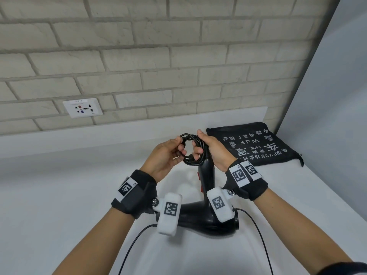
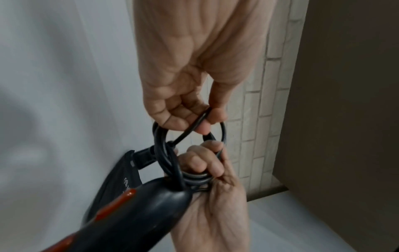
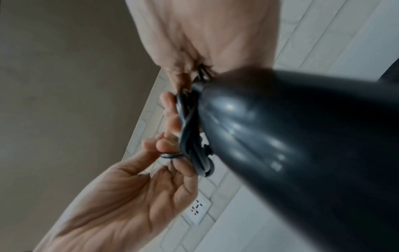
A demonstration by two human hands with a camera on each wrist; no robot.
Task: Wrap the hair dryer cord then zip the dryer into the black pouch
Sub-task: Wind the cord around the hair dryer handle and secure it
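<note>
Cord in glossy black loops, pinched by left hand

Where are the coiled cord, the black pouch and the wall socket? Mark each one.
coiled cord [image 1: 193, 150]: head view, on the bundled loops between the two hands.
black pouch [image 1: 258, 144]: head view, on its printed face, lying flat on the counter.
wall socket [image 1: 83, 108]: head view, middle of the white plate.

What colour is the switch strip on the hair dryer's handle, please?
Red-orange switch strip on the black hair dryer, clearest in the left wrist view.
</note>
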